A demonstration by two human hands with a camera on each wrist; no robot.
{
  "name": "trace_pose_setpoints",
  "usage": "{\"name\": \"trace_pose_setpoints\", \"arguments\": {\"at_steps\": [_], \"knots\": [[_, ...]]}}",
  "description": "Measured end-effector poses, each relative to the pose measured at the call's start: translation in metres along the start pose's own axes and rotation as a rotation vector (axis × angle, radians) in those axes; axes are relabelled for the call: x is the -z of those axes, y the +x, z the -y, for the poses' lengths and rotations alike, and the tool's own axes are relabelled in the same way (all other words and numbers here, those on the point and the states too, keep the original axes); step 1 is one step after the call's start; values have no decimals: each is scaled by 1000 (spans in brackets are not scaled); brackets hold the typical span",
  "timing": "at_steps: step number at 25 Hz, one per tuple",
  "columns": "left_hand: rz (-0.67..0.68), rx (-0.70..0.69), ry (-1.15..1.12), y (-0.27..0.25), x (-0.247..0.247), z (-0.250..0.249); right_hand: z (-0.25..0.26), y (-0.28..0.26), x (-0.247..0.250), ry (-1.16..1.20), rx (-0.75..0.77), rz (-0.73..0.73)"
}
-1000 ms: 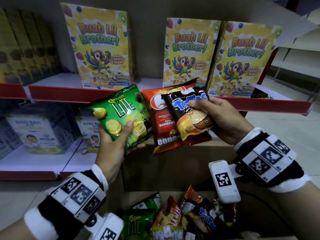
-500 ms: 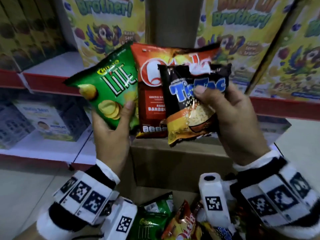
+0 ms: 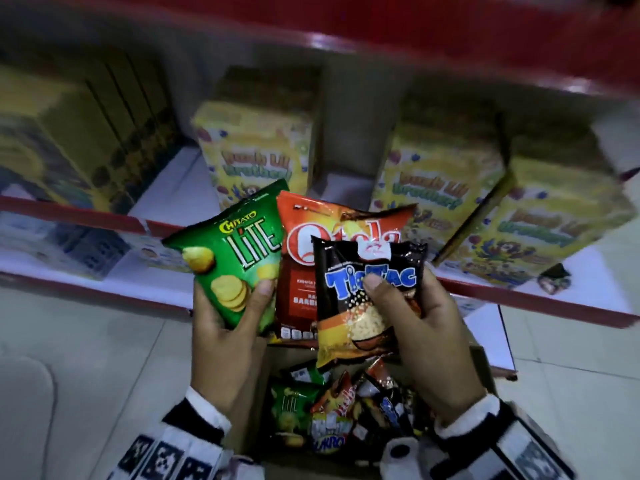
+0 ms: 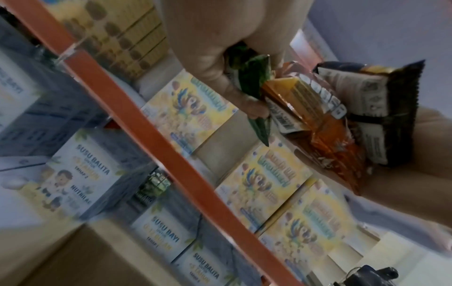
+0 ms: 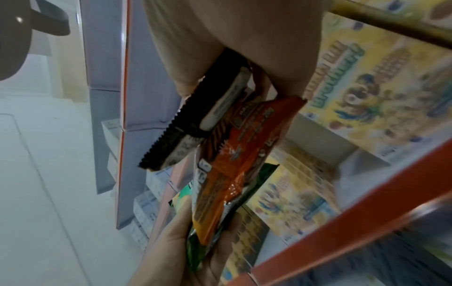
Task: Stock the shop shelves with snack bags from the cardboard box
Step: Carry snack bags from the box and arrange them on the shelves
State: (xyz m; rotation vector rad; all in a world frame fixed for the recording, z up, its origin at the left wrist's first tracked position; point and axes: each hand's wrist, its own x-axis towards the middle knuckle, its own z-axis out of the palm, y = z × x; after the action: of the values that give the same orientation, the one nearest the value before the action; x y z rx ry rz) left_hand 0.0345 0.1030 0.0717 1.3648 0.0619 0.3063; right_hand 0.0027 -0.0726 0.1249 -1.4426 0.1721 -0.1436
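My left hand [image 3: 221, 327] grips a green Chitato Lite bag [image 3: 235, 258] by its lower part, thumb on the front. My right hand [image 3: 429, 337] holds a black Tic Tac bag [image 3: 363, 306], thumb pressed on its label, with an orange Qtela bag [image 3: 298, 271] behind it in the same grip. All three bags are fanned upright, side by side, in front of the cereal shelf. In the right wrist view the black bag [image 5: 190, 120] and the orange bag [image 5: 239, 154] hang from my fingers. The open cardboard box [image 3: 256, 393] sits directly below, with several more snack bags inside.
Yellow cereal boxes [image 3: 256, 157] stand on the white shelf with a red front edge [image 3: 519, 296]; a gap lies between them. Another red shelf edge [image 3: 450, 46] runs overhead. Milk boxes [image 3: 86, 251] fill the lower shelf at left. A small dark packet [image 3: 554, 278] lies on the shelf at right.
Both hands have stayed together with the same three bags in the same grips. The view has risen and tilted down, so the box now shows below the bags.
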Motion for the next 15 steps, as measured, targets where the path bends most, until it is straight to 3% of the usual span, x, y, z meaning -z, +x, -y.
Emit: {"name": "trace_pose_setpoints", "arguments": {"at_steps": [8, 15], "knots": [[-36, -115, -66, 28, -47, -235, 261, -16, -21, -63, 224, 64], [109, -230, -95, 51, -105, -383, 422, -25, -8, -9, 316, 55]]}}
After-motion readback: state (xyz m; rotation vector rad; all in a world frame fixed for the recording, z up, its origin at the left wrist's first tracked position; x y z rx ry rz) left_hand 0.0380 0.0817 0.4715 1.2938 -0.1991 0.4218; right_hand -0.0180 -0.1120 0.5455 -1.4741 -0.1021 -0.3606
